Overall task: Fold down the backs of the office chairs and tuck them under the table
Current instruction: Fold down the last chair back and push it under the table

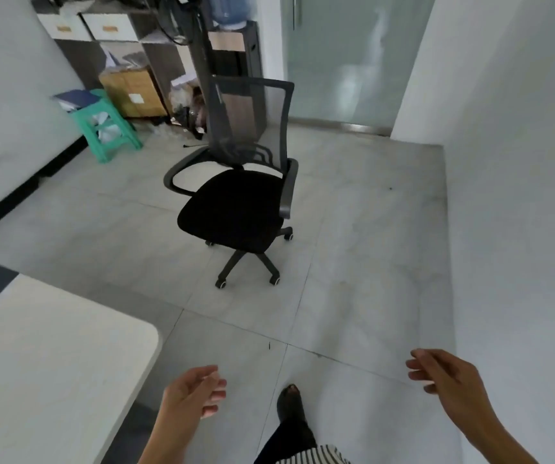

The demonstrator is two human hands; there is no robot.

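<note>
Office chair: a black mesh-backed office chair point(236, 182) stands alone on the grey tiled floor point(353, 262), out in the open middle of the room; its mesh back point(251, 118) is upright; the seat point(232, 212) faces the camera and slightly left; both looped armrests show; its five-star wheeled base point(247, 262) rests on the tiles.
Table: the white table point(45, 370) fills the lower left; its rounded corner points toward the chair; chair and table are well apart.
Left hand: the left hand point(192, 393) reaches forward from the bottom edge, forearm slanting up and right, just beside the table's right edge without touching it; palm turned inward; fingers loosely curled and parted; it holds nothing.
Right hand: the right hand point(443, 373) is raised at the lower right, forearm running down to the bottom-right corner; fingers relaxed, slightly bent, pointing left; empty; well short of the chair.
Person: a dark shoe point(291, 403) is planted on the floor between the hands; a striped hem shows at the bottom edge.
Surroundings: a green plastic stool point(105, 128) stands by the left wall; shelving with boxes point(108, 28) lies behind the chair; a frosted glass door point(349, 58) is at the back right.
</note>
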